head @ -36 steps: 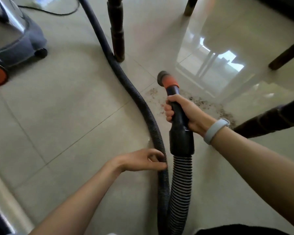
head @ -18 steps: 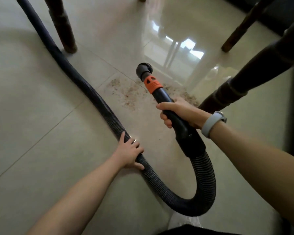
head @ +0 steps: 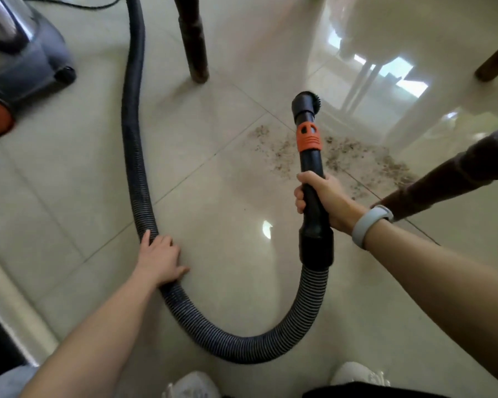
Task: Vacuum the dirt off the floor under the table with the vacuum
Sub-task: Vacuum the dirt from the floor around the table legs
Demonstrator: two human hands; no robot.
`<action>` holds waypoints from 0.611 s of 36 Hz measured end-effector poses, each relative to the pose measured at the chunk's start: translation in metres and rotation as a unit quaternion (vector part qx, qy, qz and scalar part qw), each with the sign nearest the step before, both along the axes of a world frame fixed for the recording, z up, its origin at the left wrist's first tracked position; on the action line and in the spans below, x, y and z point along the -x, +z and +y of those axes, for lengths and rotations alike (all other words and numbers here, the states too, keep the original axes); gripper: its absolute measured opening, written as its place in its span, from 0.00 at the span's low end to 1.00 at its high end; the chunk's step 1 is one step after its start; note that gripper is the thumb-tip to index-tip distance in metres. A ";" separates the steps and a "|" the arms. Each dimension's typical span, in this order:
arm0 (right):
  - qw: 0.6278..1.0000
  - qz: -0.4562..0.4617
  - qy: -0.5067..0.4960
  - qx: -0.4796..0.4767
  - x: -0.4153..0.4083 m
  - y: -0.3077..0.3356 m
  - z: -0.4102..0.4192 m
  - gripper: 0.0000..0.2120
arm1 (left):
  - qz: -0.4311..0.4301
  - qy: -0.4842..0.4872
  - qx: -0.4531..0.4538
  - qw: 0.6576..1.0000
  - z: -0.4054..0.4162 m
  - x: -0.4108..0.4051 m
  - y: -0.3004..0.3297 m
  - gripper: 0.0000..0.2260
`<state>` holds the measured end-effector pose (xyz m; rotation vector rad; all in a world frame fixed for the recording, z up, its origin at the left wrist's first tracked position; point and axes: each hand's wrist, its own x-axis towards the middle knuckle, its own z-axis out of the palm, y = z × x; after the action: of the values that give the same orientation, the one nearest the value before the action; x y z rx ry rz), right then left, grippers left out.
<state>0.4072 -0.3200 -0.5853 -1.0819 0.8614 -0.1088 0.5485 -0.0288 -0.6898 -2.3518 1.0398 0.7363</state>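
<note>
The right hand [head: 325,201] grips the black plastic wand with orange collar [head: 309,156], held above the brown scattered dirt [head: 365,158], which lies just ahead on the pale tiled floor [head: 213,214]. The left hand [head: 160,258] rests flat with straight fingers on the black ribbed hose [head: 133,156], farther from the dirt. I judge the round brush nozzle [head: 305,103] must come down and slightly back.

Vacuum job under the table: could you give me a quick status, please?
Right hand grips wand, nozzle raised above dirt. Left hand rests on hose. Table leg borders dirt.
</note>
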 end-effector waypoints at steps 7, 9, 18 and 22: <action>0.998 0.026 0.040 0.046 -0.035 -0.019 0.050 0.06 | -0.017 0.137 -0.003 0.990 0.016 -0.016 0.000 0.24; 0.993 0.036 0.059 0.091 -0.042 -0.022 0.060 0.06 | -0.011 0.163 0.015 0.986 0.016 -0.019 0.002 0.23; 0.964 0.083 0.114 0.225 -0.084 -0.039 0.083 0.12 | 0.227 0.377 0.437 0.785 -0.047 0.029 0.032 0.10; 0.970 0.075 0.087 0.216 -0.096 -0.046 0.090 0.14 | 0.365 0.441 0.477 0.667 -0.066 0.052 0.043 0.06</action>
<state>0.5032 -0.2296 -0.6314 -1.5861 0.8947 -0.0688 0.4964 -0.0950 -0.6472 -3.6720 0.4270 2.0200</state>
